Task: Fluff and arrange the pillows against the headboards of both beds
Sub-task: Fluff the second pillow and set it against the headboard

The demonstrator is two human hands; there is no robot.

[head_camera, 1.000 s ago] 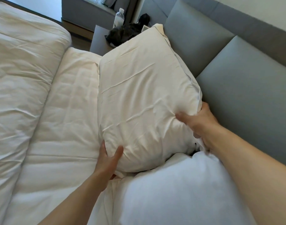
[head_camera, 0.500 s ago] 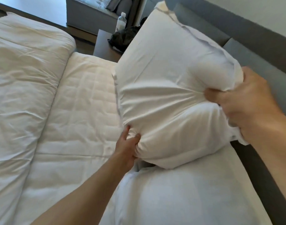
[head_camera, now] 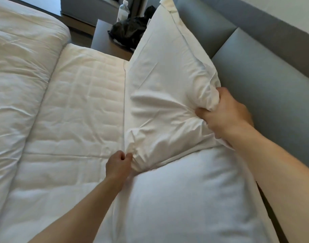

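Item one, the far pillow (head_camera: 164, 81): white, creased, and it stood propped on its long edge with its back side against the grey headboard (head_camera: 265, 88), its lower end overlapping the near pillow (head_camera: 185, 199). Your left hand (head_camera: 117, 166) was clenched on the pillow's lower corner, the one farthest from the headboard, fingers curled tight into a bunch of the case. Your right hand (head_camera: 225, 114) gripped the pillow's edge on the headboard side, thumb across the front and the other fingers hidden behind the fabric, knuckles close to the grey padding. Item two, the near pillow: white, smooth, and it lay flat alongside the headboard, nearer to you than the far pillow, part of it under your forearms. Item three, the quilted mattress cover (head_camera: 76, 106): white, bare, it spread away from the headboard beyond the two pillows. Item four, the duvet (head_camera: 18, 67): white, rumpled, folded back in a thick roll well apart from the headboard, along the mattress cover's outer side. Item five, the bedside table (head_camera: 104, 41): dark, it stood past the far end of the headboard, carrying a black bag (head_camera: 129, 30) and, just beyond the bag, a clear plastic bottle (head_camera: 123, 9).
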